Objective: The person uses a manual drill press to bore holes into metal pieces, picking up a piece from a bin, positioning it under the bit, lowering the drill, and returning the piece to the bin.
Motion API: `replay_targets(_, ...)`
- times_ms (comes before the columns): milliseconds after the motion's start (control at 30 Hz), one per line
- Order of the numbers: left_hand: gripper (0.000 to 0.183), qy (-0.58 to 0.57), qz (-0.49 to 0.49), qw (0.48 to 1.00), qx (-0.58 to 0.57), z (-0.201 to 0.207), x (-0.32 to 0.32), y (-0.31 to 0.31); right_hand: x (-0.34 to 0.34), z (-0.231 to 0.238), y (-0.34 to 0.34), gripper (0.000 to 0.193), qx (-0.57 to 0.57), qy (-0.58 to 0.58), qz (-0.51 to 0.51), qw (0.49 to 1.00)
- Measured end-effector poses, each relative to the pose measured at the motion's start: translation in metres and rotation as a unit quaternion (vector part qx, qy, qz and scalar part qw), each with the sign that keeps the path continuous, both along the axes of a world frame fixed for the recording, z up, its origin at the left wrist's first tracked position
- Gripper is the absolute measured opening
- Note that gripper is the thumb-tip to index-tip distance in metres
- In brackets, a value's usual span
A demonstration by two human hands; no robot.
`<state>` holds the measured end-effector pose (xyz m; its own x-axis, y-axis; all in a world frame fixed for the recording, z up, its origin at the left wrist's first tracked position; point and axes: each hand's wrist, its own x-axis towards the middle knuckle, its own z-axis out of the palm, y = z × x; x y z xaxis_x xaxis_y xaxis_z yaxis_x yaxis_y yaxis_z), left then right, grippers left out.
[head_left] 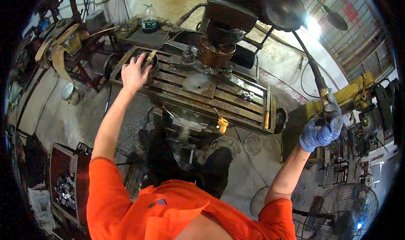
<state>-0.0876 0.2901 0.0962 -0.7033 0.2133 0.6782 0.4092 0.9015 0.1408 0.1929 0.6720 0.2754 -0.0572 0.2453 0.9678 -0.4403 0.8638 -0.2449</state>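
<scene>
My bare left hand (134, 73) reaches over the left end of the slotted machine table (166, 88). Its fingers are closed on a small brush-like thing with a pale yellow handle (152, 54), partly hidden by the fingers. Right beneath that hand sits a dark round bowl (155, 63). Raised on the right, my right hand (324, 124) wears a blue-grey work glove and is wrapped round the lower end of a long dark lever (314, 65). A flat metal plate (199, 84) lies on the table below the rusty machine head (215, 52).
A file with a yellow handle (267, 117) lies at the table's right end. A yellow-handled crank (222, 125) juts from the front. Behind stands a clear bottle (149, 18). A fan (344, 212) is at lower right, a metal parts bin (65, 181) at lower left.
</scene>
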Motion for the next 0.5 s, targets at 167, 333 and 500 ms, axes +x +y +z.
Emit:
replay_targets(167,0.047,-0.123,-0.036,0.975,-0.182,-0.028,-0.012,-0.025,-0.001,0.007,-0.002,0.03,0.036,-0.011,-0.017,0.999)
replay_targets(333,0.029,-0.147,-0.088,0.976,0.132,-0.027,-0.012,-0.02,0.003,0.014,0.001,0.022,0.021,-0.006,-0.012,1.0)
replay_targets(500,0.029,-0.342,-0.223,0.858,0.311,-0.021,0.026,0.064,0.003,0.0,-0.001,0.028,0.047,-0.012,-0.08,0.996)
